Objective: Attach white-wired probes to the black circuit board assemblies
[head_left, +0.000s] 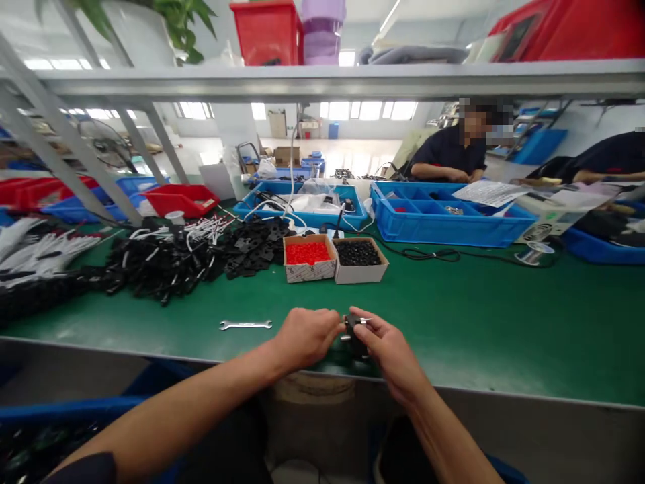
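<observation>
My right hand grips a small black part with metal posts just above the table's front edge. Thumb and fingers pinch it from the right, and silvery pins stick out on both sides. My left hand is closed, its fingertips up against the part's left side; whatever they pinch is hidden. To the left of that hand an open-ended wrench lies flat on the green table. Beyond my hands stand two small cardboard boxes, one with red pieces, the other with black pieces.
Black plastic parts and cables are heaped on the left. Blue bins and a red tray line the back, near a solder wire spool. A shelf crosses above. Two people sit across the bench.
</observation>
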A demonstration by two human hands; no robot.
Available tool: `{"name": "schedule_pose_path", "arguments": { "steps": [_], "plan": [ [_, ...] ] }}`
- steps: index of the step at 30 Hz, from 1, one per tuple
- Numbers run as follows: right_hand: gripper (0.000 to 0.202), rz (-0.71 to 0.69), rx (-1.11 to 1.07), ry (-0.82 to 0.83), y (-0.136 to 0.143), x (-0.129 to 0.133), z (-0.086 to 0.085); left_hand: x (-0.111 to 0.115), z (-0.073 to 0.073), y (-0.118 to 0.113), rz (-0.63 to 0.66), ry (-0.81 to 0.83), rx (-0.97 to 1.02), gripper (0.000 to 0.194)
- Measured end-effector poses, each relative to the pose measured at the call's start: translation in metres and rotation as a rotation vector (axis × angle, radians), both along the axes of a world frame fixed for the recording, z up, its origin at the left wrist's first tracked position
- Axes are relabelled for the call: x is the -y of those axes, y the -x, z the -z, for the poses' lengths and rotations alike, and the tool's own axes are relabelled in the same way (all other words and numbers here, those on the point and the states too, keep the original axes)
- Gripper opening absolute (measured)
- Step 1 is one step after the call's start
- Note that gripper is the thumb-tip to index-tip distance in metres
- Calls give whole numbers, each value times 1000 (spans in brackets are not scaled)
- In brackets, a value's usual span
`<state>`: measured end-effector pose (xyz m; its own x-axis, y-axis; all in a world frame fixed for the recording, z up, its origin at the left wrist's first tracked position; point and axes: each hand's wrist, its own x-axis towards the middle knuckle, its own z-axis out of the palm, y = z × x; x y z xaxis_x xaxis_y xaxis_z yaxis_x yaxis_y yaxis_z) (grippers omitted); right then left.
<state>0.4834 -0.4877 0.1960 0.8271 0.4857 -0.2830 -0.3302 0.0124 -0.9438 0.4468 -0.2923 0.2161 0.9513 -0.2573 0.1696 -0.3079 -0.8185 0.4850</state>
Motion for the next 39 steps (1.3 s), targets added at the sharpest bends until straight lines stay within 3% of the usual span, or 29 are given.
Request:
{"name": "schedule_pose_path", "arguments": {
  "steps": [2, 5, 7, 8, 10, 11, 13, 16, 18, 19, 21, 23, 25, 27, 29, 30, 33, 34, 35, 37, 39],
  "plan": [
    [91, -66, 116, 5, -4, 9, -3, -3, -6, 8, -32, 393, -300, 42],
    [86, -197, 229, 22, -6, 22, -5, -7, -2, 30, 72, 1058, -865, 50],
    [83, -268, 277, 42, -5, 26, -6, -6, 6, 45, 103, 1344, -1034, 47],
    [81, -289, 296, 55, -4, 27, -6, -4, 9, 51, 88, 1409, -1035, 43],
    [78, -296, 318, 73, -3, 27, -6, 0, 13, 58, 20, 1387, -939, 42],
    [78, -297, 311, 79, -2, 25, -5, 1, 13, 59, -5, 1288, -858, 42],
    [79, -272, 266, 84, -1, 20, -2, 0, 13, 55, -43, 920, -590, 40],
    [85, -167, 89, 95, 0, 8, 7, -11, 16, 41, -55, 216, -40, 36],
    [93, -109, -73, 110, 0, -1, 12, -18, 19, 32, -37, -59, 151, 38],
    [96, -100, -126, 124, 0, -3, 13, -21, 21, 30, -32, -95, 160, 38],
    [95, -81, -95, 147, 0, -5, 13, -22, 21, 30, -71, 86, 4, 37],
    [88, -104, 63, 157, -1, 0, 13, -20, 20, 38, -91, 542, -377, 42],
    [81, -205, 206, 156, -3, 7, 15, -15, 19, 50, -23, 1032, -800, 47],
    [75, -313, 283, 156, -4, 12, 20, -10, 18, 61, 43, 1307, -994, 48],
    [73, -346, 317, 157, -4, 12, 27, -9, 17, 66, 12, 1231, -874, 41],
    [74, -330, 317, 163, -3, 9, 29, -10, 17, 65, -33, 1061, -719, 38],
    [81, -188, 207, 205, 1, -7, 30, -19, 15, 53, -98, 335, -166, 32],
    [84, -142, 139, 218, 3, -13, 29, -22, 15, 48, -97, 168, -41, 31],
    [87, -112, 75, 218, 4, -17, 26, -24, 16, 44, -102, 100, 13, 31],
    [90, -121, 24, 184, 5, -21, 20, -27, 17, 38, -130, 254, -118, 32],
    [83, -150, 149, 137, 4, -18, 13, -25, 18, 37, -134, 644, -478, 37]
  ]
}}
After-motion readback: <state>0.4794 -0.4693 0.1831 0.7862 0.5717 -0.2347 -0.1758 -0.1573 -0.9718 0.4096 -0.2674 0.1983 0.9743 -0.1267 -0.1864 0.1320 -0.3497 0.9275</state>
